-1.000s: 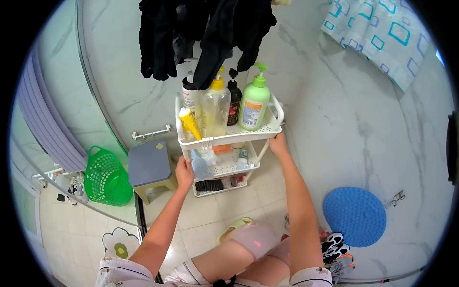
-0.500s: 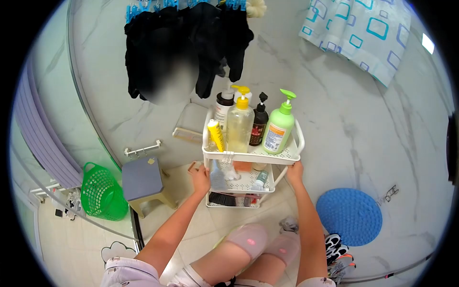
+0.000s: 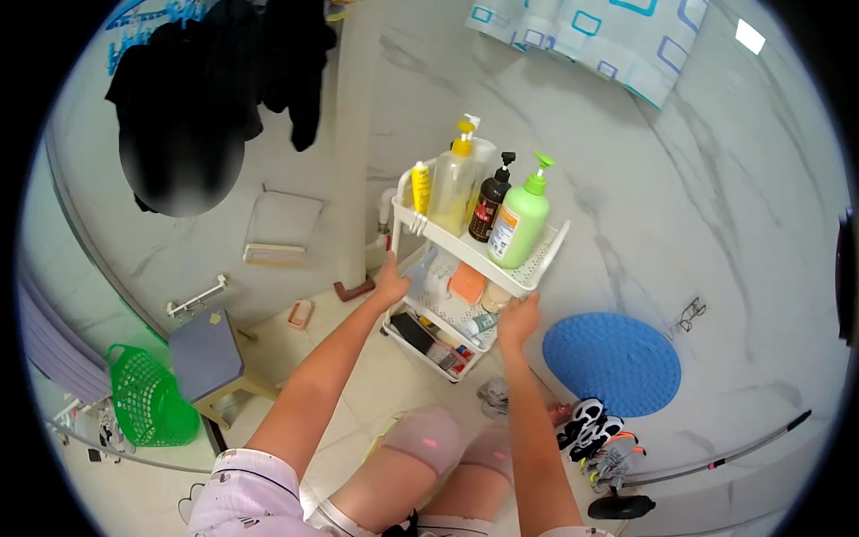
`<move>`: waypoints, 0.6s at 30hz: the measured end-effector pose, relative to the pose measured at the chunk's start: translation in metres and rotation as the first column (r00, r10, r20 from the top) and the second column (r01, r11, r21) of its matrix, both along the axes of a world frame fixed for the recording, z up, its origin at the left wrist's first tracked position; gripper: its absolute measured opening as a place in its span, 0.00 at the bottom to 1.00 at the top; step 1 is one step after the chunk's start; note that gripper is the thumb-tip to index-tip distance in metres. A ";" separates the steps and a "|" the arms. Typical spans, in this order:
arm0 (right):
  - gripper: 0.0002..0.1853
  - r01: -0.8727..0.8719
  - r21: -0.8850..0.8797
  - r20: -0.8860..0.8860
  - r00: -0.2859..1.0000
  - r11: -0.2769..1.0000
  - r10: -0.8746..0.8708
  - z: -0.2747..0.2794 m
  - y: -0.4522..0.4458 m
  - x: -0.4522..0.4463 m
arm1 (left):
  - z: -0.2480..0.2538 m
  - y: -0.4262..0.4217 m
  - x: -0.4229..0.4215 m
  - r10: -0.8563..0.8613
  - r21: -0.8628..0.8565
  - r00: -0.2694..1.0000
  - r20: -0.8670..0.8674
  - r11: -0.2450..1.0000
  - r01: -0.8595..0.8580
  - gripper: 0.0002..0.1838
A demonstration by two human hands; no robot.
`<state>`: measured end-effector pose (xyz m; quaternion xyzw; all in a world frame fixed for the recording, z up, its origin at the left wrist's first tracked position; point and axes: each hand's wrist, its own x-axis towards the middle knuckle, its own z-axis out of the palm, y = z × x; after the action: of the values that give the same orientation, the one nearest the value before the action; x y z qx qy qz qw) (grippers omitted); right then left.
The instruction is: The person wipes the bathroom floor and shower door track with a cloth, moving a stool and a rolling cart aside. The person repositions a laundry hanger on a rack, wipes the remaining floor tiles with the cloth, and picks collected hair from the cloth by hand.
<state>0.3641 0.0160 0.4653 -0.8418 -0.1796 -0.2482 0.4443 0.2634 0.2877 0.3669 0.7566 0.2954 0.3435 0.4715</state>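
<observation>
A white three-tier rolling cart (image 3: 465, 253) stands before me, turned at an angle. My left hand (image 3: 390, 285) is closed around its left post, below the top tray. On the near right corner post, my right hand (image 3: 519, 320) grips in the same way. The top tray holds a yellow tube (image 3: 420, 190), a clear bottle with a yellow pump (image 3: 452, 188), a dark pump bottle (image 3: 489, 209), a green pump bottle (image 3: 519, 225) and a whitish bottle behind. Lower down are an orange block (image 3: 466, 283), a small tube (image 3: 481, 324) and a black brush (image 3: 412, 332).
Behind the cart rises a pale vertical pipe (image 3: 353, 161). A small brush (image 3: 300, 313) lies on the floor. To the left are a stool (image 3: 201, 353) and a green basket (image 3: 148, 403). A blue mat (image 3: 611, 362) and shoes (image 3: 591, 425) are right. Black clothes (image 3: 206, 89) hang above.
The cart has swung round, its right end coming nearer me and its left end going back. Both hands stay on it. The view has shifted right, and the pipe behind now shows.
</observation>
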 end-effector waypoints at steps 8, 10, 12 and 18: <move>0.10 0.080 0.068 0.158 0.983 0.995 -0.090 -0.017 0.047 0.010 | 0.022 -0.058 -0.044 -0.284 0.137 0.959 0.017 0.950 0.279 0.24; 0.14 0.136 0.020 0.172 0.975 0.991 -0.137 -0.023 0.049 0.025 | 0.028 -0.055 -0.077 -0.314 0.151 0.948 -0.050 0.936 0.318 0.24; 0.15 0.103 0.027 0.101 0.989 0.994 -0.106 -0.016 0.042 0.024 | 0.036 -0.045 -0.106 -0.296 0.286 0.954 -0.044 0.911 0.295 0.22; 0.29 -0.009 -0.083 -0.229 0.973 0.997 -0.010 0.010 0.036 0.009 | 0.136 -0.026 -0.188 -0.232 0.573 0.962 0.141 0.812 0.112 0.18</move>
<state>0.3727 0.0517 0.4748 -0.8827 -0.1372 -0.1415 0.4266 0.0756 0.2618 0.5026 0.8456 0.0617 0.4463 0.2861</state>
